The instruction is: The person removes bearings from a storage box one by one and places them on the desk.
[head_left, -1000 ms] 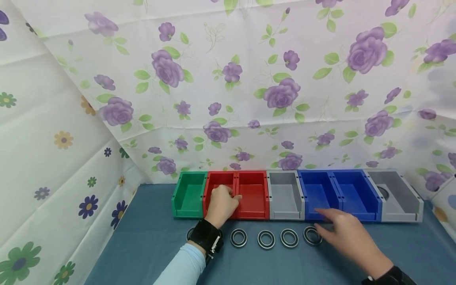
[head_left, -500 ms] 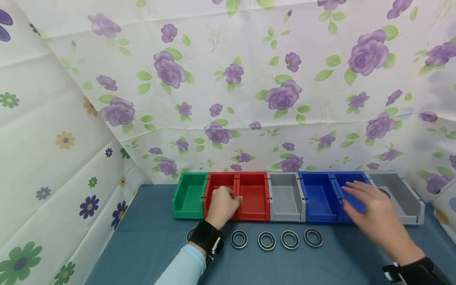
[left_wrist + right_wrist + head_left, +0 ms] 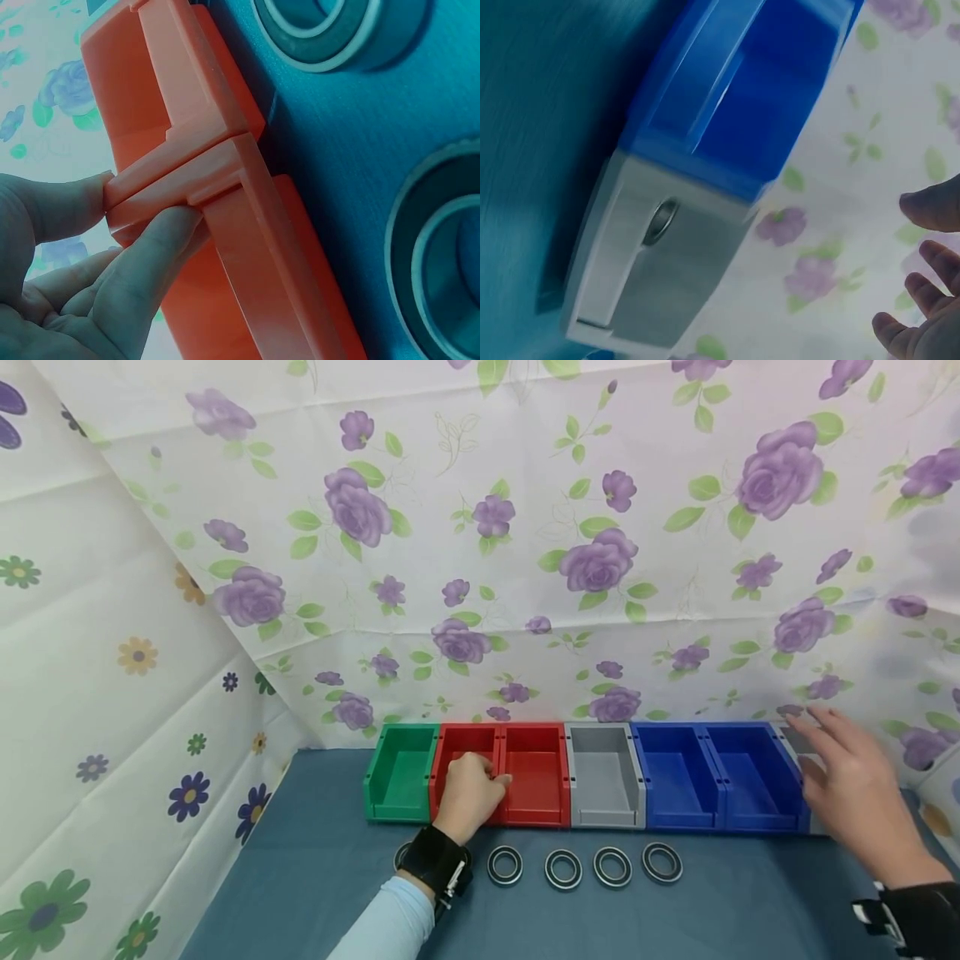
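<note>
My left hand (image 3: 467,793) pinches the adjoining walls of two red bins (image 3: 225,169), its thumb on one side and curled fingers on the other. Off to the right, my right hand (image 3: 855,785) hovers with loosely spread fingers and holds nothing; in the head view it covers most of the right-hand grey bin. The right wrist view has that hand (image 3: 930,292) apart from the grey bin (image 3: 682,277), where a ring-shaped bearing (image 3: 660,223) leans inside. Several bearings lie in a row before the bins, among them one bearing (image 3: 505,866) near my left wrist, which partly hides another bearing (image 3: 401,857).
Side by side stand a green bin (image 3: 401,814), the red pair, a middle grey bin (image 3: 607,817) and two blue bins (image 3: 761,821). A blue-grey cloth (image 3: 570,927) covers the table. Behind the bins hangs a flowered sheet (image 3: 525,577).
My right hand has moved right and away from above the rightmost bearing in the row, past the blue bins to the right-hand grey bin. My left hand has stayed put on the red bins.
</note>
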Demonstrator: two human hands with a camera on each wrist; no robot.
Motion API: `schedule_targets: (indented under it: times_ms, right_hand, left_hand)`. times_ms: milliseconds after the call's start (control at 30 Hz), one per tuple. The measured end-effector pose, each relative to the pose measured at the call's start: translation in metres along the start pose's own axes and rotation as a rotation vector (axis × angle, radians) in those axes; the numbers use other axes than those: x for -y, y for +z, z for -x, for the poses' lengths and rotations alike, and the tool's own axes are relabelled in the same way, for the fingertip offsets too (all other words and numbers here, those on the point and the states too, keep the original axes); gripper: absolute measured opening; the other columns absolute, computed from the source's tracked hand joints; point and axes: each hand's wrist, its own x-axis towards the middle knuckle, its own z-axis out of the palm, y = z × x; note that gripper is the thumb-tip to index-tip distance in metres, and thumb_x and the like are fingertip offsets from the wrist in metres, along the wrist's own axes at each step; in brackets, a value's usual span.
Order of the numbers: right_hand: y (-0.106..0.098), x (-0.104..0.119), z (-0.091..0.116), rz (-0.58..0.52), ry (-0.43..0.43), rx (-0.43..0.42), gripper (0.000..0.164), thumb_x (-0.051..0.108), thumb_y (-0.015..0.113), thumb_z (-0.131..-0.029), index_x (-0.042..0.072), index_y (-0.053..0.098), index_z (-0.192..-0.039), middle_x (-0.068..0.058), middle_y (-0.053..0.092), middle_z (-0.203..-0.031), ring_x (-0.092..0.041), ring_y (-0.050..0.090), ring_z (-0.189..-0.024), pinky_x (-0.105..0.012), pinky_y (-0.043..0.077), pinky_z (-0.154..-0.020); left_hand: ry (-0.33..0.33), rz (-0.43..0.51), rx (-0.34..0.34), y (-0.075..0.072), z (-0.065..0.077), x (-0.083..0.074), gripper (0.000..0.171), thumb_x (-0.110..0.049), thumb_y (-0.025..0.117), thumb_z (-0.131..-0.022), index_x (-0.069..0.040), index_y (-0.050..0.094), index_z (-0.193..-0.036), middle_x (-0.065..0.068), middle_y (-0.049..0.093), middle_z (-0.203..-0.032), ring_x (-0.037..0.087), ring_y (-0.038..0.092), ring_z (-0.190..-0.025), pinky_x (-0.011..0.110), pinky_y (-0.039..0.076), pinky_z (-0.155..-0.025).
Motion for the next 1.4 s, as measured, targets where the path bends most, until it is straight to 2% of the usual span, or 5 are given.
schedule_targets:
  times_ms: [200,300,633,1000,1400]
  right_hand:
    - [0.008,-0.029,0.009,0.059,0.108,0.103,0.079,-0.015,0.064,-0.063,-0.002,0.039,-0.137,-0.027,0.026,-0.143,-0.039,0.017,-0.134,-0.054,0.014,-0.105]
    - [0.012,-0.040,0.014,0.058,0.170,0.165,0.084,-0.015,0.062,-0.061,-0.002,0.035,-0.139,-0.029,0.023,-0.143,-0.043,0.017,-0.133,-0.056,0.014,-0.104]
    - [0.028,-0.065,0.023,-0.008,0.285,0.377,0.084,-0.011,0.061,-0.062,-0.002,0.031,-0.140,-0.032,0.028,-0.136,-0.052,0.027,-0.120,-0.065,0.033,-0.083]
    - [0.045,-0.080,0.022,-0.022,0.268,0.530,0.073,-0.014,0.058,-0.057,-0.009,0.041,-0.128,-0.037,0.037,-0.122,-0.053,0.033,-0.110,-0.065,0.032,-0.083]
    - [0.062,-0.100,0.031,-0.031,0.333,0.688,0.079,-0.010,0.063,-0.059,-0.012,0.034,-0.133,-0.036,0.031,-0.132,-0.057,0.031,-0.111,-0.067,0.028,-0.086]
  left_hand:
    - [-0.002,0.015,0.001,0.000,0.001,-0.003,0.024,-0.030,0.073,-0.079,-0.007,0.068,-0.087,-0.005,0.056,-0.062,0.011,0.053,-0.057,0.024,0.045,-0.050]
    - [-0.003,0.012,-0.004,-0.001,0.002,-0.004,0.025,-0.030,0.073,-0.079,-0.007,0.068,-0.087,-0.004,0.057,-0.064,0.010,0.053,-0.058,0.024,0.045,-0.050]
    - [-0.014,0.009,-0.014,-0.001,0.002,-0.004,0.031,-0.030,0.074,-0.078,-0.005,0.069,-0.095,-0.001,0.063,-0.078,0.010,0.055,-0.064,0.024,0.047,-0.055]
    - [-0.010,0.019,-0.013,-0.001,0.001,-0.001,0.028,-0.031,0.074,-0.078,-0.006,0.069,-0.091,-0.003,0.061,-0.071,0.010,0.053,-0.060,0.023,0.046,-0.051]
    - [-0.008,0.019,-0.012,0.000,0.000,0.001,0.030,-0.030,0.074,-0.078,-0.006,0.069,-0.095,-0.002,0.063,-0.078,0.009,0.055,-0.064,0.023,0.047,-0.054]
